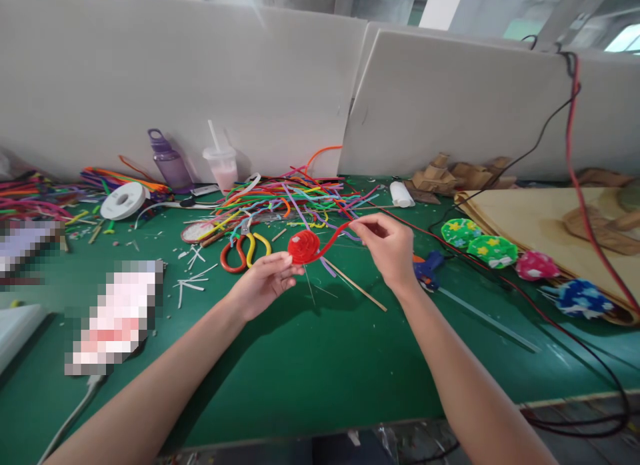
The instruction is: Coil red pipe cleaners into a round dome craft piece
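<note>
The left hand pinches the red coil above the green table while the right hand grips its tail strip, where light, even tension would likely keep turns snug.

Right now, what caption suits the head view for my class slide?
Above a green table, the left hand holds a red coil, the right hand its loose end.

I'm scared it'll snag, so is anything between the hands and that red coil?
Nothing visible is. The left hand holds the red coil, and the right hand pinches the strip curving from it. The scissors lie on the table beyond the left hand, not in between.
</note>
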`<state>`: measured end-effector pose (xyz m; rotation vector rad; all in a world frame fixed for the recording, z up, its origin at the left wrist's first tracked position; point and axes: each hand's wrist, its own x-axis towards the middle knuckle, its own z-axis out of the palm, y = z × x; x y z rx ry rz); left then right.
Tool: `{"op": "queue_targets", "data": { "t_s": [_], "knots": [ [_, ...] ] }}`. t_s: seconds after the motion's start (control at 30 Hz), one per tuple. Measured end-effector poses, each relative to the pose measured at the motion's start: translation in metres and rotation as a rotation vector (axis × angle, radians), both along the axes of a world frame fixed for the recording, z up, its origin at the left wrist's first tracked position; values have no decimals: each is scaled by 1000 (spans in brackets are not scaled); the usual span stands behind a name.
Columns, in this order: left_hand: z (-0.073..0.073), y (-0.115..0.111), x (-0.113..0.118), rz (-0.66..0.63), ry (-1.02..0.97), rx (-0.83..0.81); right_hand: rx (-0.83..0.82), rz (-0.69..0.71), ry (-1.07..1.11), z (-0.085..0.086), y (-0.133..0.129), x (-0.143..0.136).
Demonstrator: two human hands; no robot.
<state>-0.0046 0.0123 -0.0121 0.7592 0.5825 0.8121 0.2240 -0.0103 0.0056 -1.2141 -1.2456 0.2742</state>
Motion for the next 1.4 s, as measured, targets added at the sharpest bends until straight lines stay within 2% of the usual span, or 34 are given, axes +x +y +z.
{"op": "queue_targets", "data": {
  "t_s": [0.33, 0.77, 0.93, 1.1, 1.4],
  "knots": [
    [2, -2, 0, -130, 94, 76, 153, 69, -155, 6, 0, 7],
    [-2, -2, -2, -267, 148, 105, 128, 142, -138, 5, 0, 9],
    [0, -3, -2, -313, 130, 113, 26, 211, -138, 5, 1, 10],
    [0, -3, -5, -351, 66, 139, -98, 248, -27, 4, 1, 9],
    [-3, -4, -6, -232, -87, 141, -174, 345, 135, 3, 2, 6]
  ]
}}
